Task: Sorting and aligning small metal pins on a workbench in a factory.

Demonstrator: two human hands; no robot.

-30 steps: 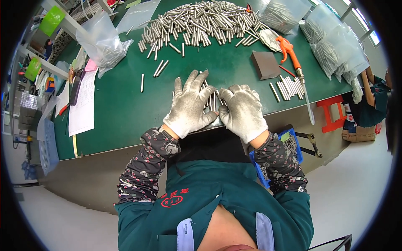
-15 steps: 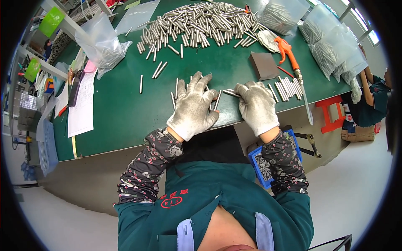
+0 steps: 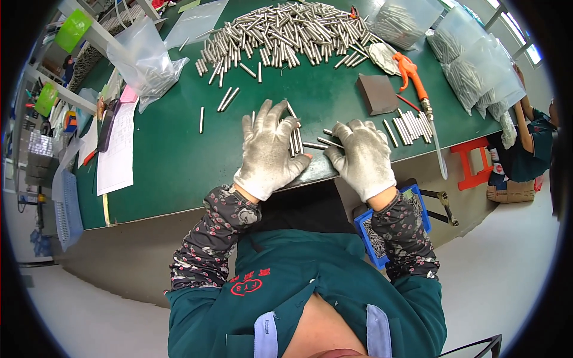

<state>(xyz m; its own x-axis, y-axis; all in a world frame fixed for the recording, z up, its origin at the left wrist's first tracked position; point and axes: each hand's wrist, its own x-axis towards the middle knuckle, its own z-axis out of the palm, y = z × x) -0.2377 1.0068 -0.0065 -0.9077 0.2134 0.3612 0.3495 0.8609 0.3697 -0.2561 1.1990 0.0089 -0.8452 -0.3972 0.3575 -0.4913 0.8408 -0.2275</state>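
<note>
My left hand (image 3: 267,152), in a greyish-white work glove, lies palm down on the green table with its fingers spread. Short metal pins (image 3: 296,141) lie beside and partly beneath it, along its thumb side. To the right, my gloved right hand (image 3: 363,158) rests palm down, open, with its fingers slightly bent. A few pins (image 3: 330,142) stick out leftward from its thumb and fingertips, and one pin (image 3: 314,145) lies between the hands. What is under both palms is hidden. Just right of my right hand stands a row of pins (image 3: 410,127) laid side by side.
A large heap of pins (image 3: 286,33) covers the far table. Right of it are a brown block (image 3: 376,94), an orange air gun (image 3: 410,76) and bags of pins (image 3: 459,65). Papers (image 3: 117,146) lie left. Below the edge sits a blue crate (image 3: 375,241). A co-worker (image 3: 525,143) is far right.
My left hand has shifted slightly left, and the pins by its thumb lie closer together. My right thumb has moved out leftward, and more pins show between the hands.
</note>
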